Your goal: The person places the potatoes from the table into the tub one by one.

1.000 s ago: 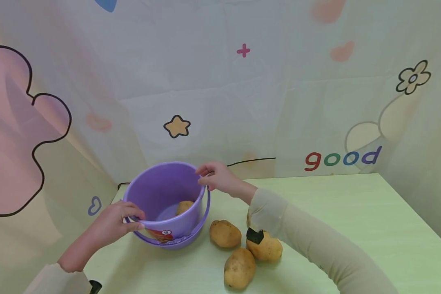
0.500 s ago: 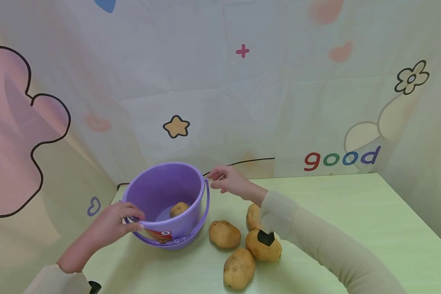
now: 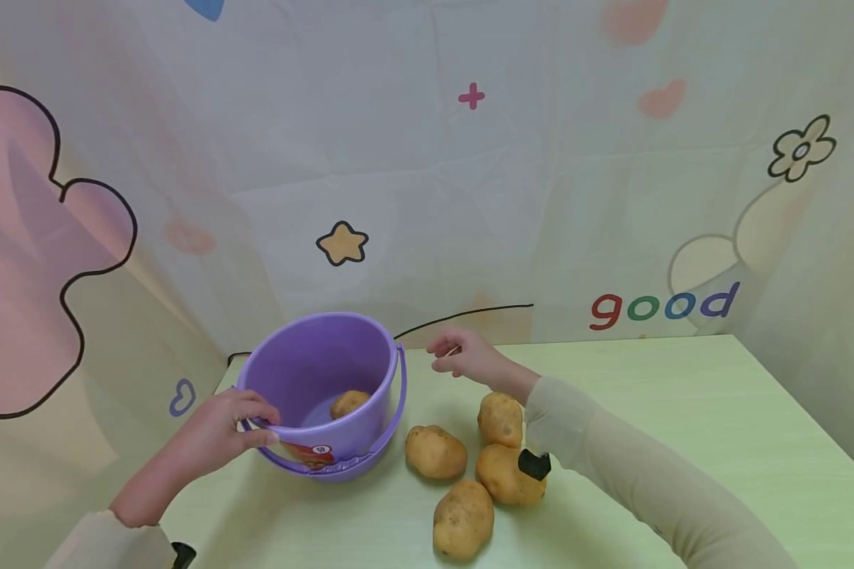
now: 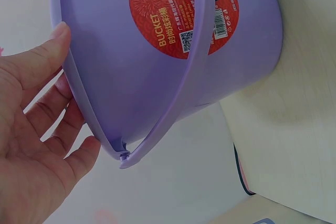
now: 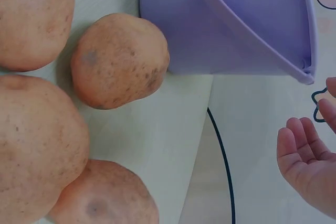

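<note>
Bucket [image 3: 313,363] smooth plastic, faint sheen; potatoes [image 3: 463,521] matt; backdrop [image 3: 427,182] creased cloth.

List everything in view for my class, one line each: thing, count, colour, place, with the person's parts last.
Bucket: one, purple, on the table's left side
Handle: one, purple, hanging across the bucket's near side
Label: one, mostly red, on the bucket
Inner potato: one, yellow-brown, in the bucket
Loose potatoes: four, yellow-brown, right of the bucket
Table: one, pale green, beneath
Backdrop: one, pale with coloured prints, behind
Left hand: one, bare, gripping the bucket's rim
Right hand: one, bare, raised beside the bucket
Sleeves: two, cream, on the arms
</note>
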